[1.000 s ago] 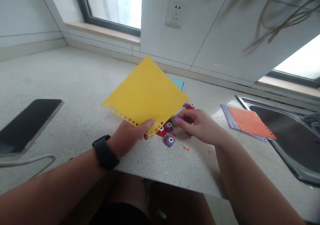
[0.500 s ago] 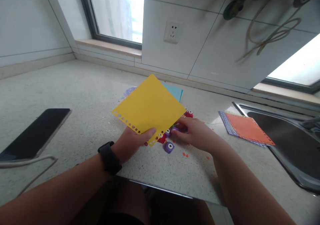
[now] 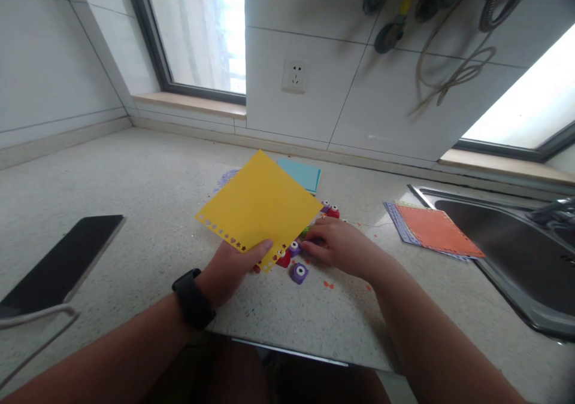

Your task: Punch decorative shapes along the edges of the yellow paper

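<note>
A yellow sheet [image 3: 260,203] with small shapes punched along its lower edges is held by its near corner in my left hand [image 3: 236,266], thumb on top. My right hand [image 3: 339,242] is curled down among small craft punches just right of the sheet; what its fingers touch is hidden. A purple punch [image 3: 299,272] with an eye-like button lies nearest the counter's front. Beside the sheet's corner are a red punch [image 3: 284,258] and another purple one [image 3: 294,248]. Farther back sits a red punch [image 3: 333,212]. A bit of green shows by my right fingertips.
Blue paper [image 3: 300,173] and purple confetti [image 3: 226,179] lie behind the yellow sheet. Orange and purple punched sheets [image 3: 438,230] rest by the sink [image 3: 516,254]. A phone [image 3: 63,260] with a white cable is at the left. Orange paper bits [image 3: 329,285] dot the counter.
The camera view has shifted, so the surroundings sit lower in the picture. My left hand still holds the yellow sheet. My right hand remains among the punches, its fingers drawn closer together.
</note>
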### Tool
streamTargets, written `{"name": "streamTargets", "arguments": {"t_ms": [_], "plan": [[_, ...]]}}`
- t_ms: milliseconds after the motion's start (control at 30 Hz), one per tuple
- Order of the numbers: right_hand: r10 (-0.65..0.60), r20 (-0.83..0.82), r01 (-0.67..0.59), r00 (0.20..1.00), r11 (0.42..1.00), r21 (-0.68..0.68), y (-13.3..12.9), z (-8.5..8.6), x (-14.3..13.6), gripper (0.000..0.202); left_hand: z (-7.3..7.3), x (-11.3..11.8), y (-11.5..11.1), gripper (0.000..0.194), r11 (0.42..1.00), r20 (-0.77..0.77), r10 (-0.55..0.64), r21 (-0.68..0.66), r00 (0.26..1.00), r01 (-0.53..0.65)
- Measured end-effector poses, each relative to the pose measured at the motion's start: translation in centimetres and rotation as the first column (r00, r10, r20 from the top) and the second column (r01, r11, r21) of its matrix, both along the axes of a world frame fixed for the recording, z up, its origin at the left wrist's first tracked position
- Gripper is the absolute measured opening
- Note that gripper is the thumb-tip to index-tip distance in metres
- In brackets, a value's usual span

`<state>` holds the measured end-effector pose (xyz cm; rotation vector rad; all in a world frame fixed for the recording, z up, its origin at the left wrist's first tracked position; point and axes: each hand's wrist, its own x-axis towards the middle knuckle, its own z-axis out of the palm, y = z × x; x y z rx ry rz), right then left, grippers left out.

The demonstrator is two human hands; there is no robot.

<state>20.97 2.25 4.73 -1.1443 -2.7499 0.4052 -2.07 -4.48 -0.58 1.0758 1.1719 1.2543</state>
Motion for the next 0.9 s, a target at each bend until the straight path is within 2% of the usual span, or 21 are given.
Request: {"name": "streamTargets", "arguments": {"t_ms": [233, 367, 433, 467, 533, 600, 667, 733, 800, 900], "plan": [[-0.082, -0.073, 0.075, 0.994, 0.993, -0.09, 0.3, -0.5, 0.4, 0.022, 0.3, 0.3, 0.1, 0.034, 0.999, 0.041, 0.049, -0.009, 0.998, -0.049], [-0.098, -0.072, 0.098, 0.993, 0.995, -0.011, 0.3, -0.1, 0.6, 0.02, 0.2, 0.3, 0.1, 0.037, 0.999, 0.028, 0.051, -0.011, 0.998, -0.05], [-0.115, -0.14, 0.121, 0.984, 0.992, 0.037, 0.3, 0.2, 0.7, 0.019, 0.0, 0.2, 0.1, 0.037, 0.999, 0.016, 0.048, -0.018, 0.999, -0.048], [-0.134, -0.218, 0.142, 0.967, 0.99, 0.021, 0.2, 0.3, 0.7, 0.019, -0.1, 0.1, 0.1, 0.037, 0.998, 0.01, 0.051, -0.022, 0.999, -0.051], [-0.198, -0.434, 0.163, 0.879, 0.98, -0.116, 0.2, 0.3, 0.7, 0.023, -0.1, 0.1, 0.0, 0.04, 0.999, 0.0, 0.045, -0.031, 0.999, -0.044], [-0.28, -0.609, 0.102, 0.742, 0.945, -0.31, 0.2, 0.0, 0.6, 0.031, 0.2, 0.1, -0.1, 0.043, 0.999, -0.004, 0.014, -0.045, 1.0, -0.014], [-0.331, -0.683, 0.008, 0.651, 0.903, -0.43, 0.2, -0.4, 0.4, 0.037, 0.6, 0.2, -0.1, 0.047, 0.998, 0.0, -0.035, -0.057, 0.999, 0.035], [-0.348, -0.698, -0.037, 0.625, 0.881, -0.472, 0.3, -0.9, 0.2, 0.037, 1.1, 0.2, -0.2, 0.048, 0.995, 0.018, -0.078, -0.058, 0.997, 0.079], [-0.365, -0.695, -0.028, 0.62, 0.875, -0.484, 0.4, -1.2, 0.0, 0.034, 1.3, 0.3, -0.2, 0.045, 0.993, 0.044, -0.108, -0.049, 0.993, 0.11], [-0.394, -0.687, -0.021, 0.611, 0.859, -0.511, 0.5, -1.3, 0.0, 0.032, 1.0, 0.3, 0.0, 0.038, 0.991, 0.057, -0.121, -0.056, 0.991, 0.124]]}}
